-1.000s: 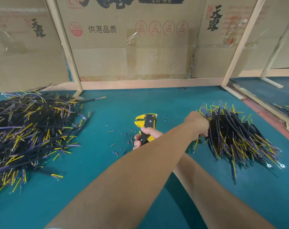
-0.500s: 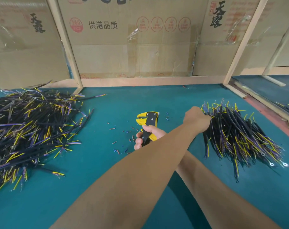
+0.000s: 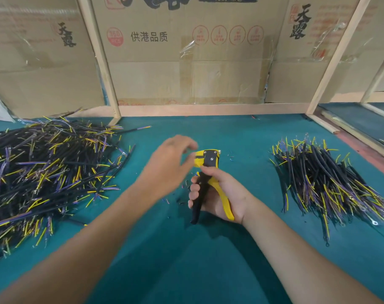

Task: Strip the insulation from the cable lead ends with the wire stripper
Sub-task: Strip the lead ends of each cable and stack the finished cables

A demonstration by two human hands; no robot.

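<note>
The yellow-and-black hand-held wire stripper (image 3: 205,172) stands nearly upright over the middle of the teal felt-covered table (image 3: 241,260), its yellow head with a black screwed plate pointing away from the person. Its black handle and yellow handle are spread apart; the right hand (image 3: 221,194) grips them, fingers curled round the black handle and palm against the yellow one, so the middle of the tool is hidden. What sits in the head cannot be made out.

The left hand (image 3: 171,163) hovers just beside the head, blurred, fingers loosely spread and bent, empty as far as the blur allows.

Tiny coloured insulation scraps (image 3: 182,194) dot the felt around the tool, too small to tell apart.

Well apart to the right lies a fanned pile of black cables with yellow and purple leads (image 3: 327,183), some ending in small ring terminals. To the left, a larger, looser heap of the same black cables (image 3: 48,172) runs off the frame's left edge.

Behind stand brown printed cardboard sheets (image 3: 186,62) in a pale wooden frame (image 3: 98,55), their tops cropped.
</note>
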